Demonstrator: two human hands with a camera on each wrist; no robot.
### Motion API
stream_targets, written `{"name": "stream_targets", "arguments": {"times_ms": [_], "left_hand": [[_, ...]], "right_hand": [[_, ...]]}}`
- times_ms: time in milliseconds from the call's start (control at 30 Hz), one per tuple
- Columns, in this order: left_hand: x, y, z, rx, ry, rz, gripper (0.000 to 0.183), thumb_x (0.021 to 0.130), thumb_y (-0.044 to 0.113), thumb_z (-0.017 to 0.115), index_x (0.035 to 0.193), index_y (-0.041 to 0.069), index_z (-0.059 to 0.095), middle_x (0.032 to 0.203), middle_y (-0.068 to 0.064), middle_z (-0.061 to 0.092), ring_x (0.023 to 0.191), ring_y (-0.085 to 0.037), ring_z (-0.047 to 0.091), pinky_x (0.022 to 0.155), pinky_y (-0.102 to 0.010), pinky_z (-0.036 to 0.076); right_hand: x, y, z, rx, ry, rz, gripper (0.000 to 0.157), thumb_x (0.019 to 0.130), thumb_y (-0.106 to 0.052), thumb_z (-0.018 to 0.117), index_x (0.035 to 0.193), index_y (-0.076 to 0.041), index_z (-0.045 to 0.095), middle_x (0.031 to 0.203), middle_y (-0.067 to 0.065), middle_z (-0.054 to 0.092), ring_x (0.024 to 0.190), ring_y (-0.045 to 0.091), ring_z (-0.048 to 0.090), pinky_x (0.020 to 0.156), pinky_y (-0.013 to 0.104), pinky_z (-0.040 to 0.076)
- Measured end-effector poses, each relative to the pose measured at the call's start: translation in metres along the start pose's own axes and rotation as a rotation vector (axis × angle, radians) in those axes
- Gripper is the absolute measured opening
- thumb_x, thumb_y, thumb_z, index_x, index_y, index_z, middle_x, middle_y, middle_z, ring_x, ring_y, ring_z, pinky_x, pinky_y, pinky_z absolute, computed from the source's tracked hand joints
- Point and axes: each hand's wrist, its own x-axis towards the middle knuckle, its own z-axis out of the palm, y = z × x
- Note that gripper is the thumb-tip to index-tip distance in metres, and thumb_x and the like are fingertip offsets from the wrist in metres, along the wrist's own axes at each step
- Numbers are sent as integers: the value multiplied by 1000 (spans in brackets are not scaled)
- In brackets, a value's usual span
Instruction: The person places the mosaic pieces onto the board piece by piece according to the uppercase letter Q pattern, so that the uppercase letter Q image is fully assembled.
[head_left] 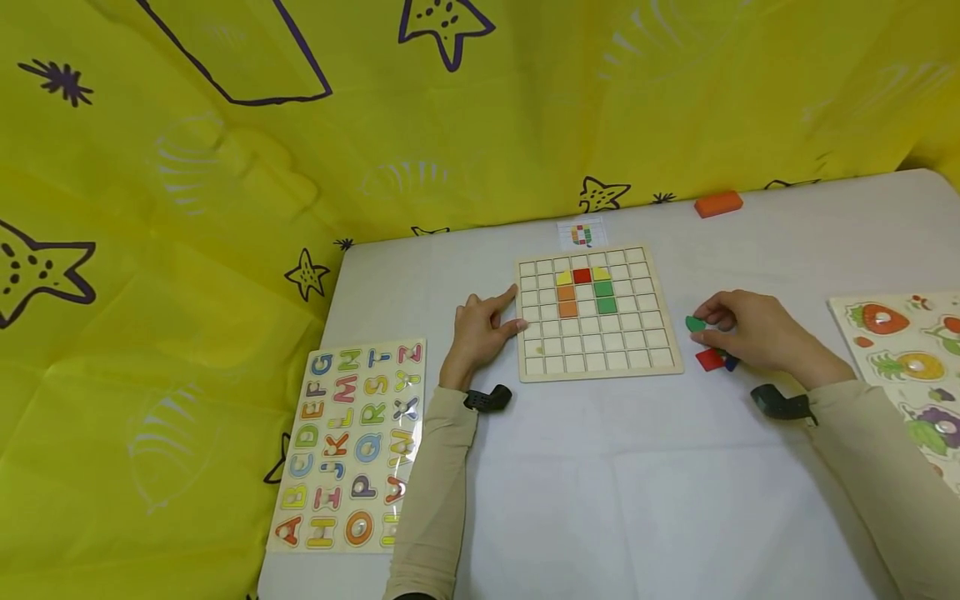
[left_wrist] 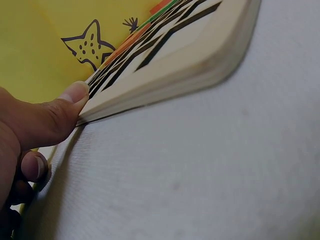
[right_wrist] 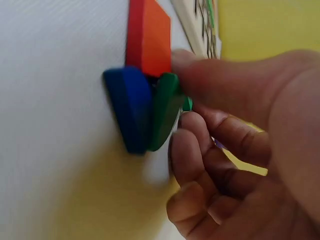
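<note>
A wooden grid board (head_left: 633, 340) lies on the white table, bearing two orange squares (head_left: 567, 301), a red square (head_left: 582, 276), two green squares (head_left: 605, 297) and two yellow corner pieces (head_left: 563, 278). My left hand (head_left: 480, 333) touches the board's left edge with extended index finger and thumb; the left wrist view shows that thumb (left_wrist: 75, 95) against the side. Right of the board, my right hand (head_left: 742, 329) pinches a green rounded piece (head_left: 695, 323) between thumb and index finger. Beneath it are a red piece (right_wrist: 149, 37), a blue piece (right_wrist: 129, 110) and another green piece (right_wrist: 164, 112).
A small pattern card (head_left: 582, 233) lies behind the board, and an orange block (head_left: 718, 204) at the back right. An alphabet puzzle (head_left: 345, 450) is at left, a fruit puzzle (head_left: 900, 342) at right. Yellow cloth (head_left: 510, 150) hangs behind the table.
</note>
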Motion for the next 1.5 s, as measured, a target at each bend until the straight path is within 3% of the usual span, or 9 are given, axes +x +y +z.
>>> {"name": "stream_targets", "arguments": {"times_ms": [200,400,533,700,867,1100,1500], "left_hand": [[0,-1,0,5,2,-2,66,95,37,79,155,23,55,69,4,40,76,-17,31,82,-35,22],[-1,-1,0,4,1,-3,66,95,37,79,155,23,56,68,4,40,76,-17,30,81,-35,22],[-1,-1,0,1,4,-1,66,95,37,79,155,22,56,68,3,41,76,-17,30,81,-35,22],[-1,-2,0,-4,7,3,66,95,37,79,155,22,56,69,3,42,76,-17,30,81,-34,22],[0,-2,0,-8,6,5,66,95,37,80,155,22,56,70,3,42,75,-17,30,81,-34,22],[0,-1,-1,-14,6,7,66,95,37,80,155,22,56,70,3,42,75,-16,30,82,-35,22],[0,-1,-2,-16,7,25,66,94,36,81,154,21,57,69,4,42,75,-16,30,82,-34,22]], "right_hand": [[0,-5,2,-13,-36,-11,34,103,-11,68,124,15,58,110,28,62,98,35,61,83,45,53],[0,-4,-1,43,-11,1,38,107,-12,62,133,14,53,116,32,65,98,36,64,76,24,52],[-1,-4,1,73,61,-22,36,106,-12,64,132,12,57,116,32,67,100,40,66,73,16,49],[1,-8,7,124,160,-35,31,101,-14,72,126,4,67,109,25,72,92,24,67,68,13,46],[8,-17,13,172,202,-19,31,98,-16,77,123,0,72,106,21,74,86,13,63,65,15,48],[20,-34,20,219,165,-19,31,99,-16,76,125,1,72,106,18,73,92,27,65,69,17,48],[41,-65,34,310,66,-53,35,99,-14,76,130,2,70,113,21,73,100,29,67,77,10,46]]}}
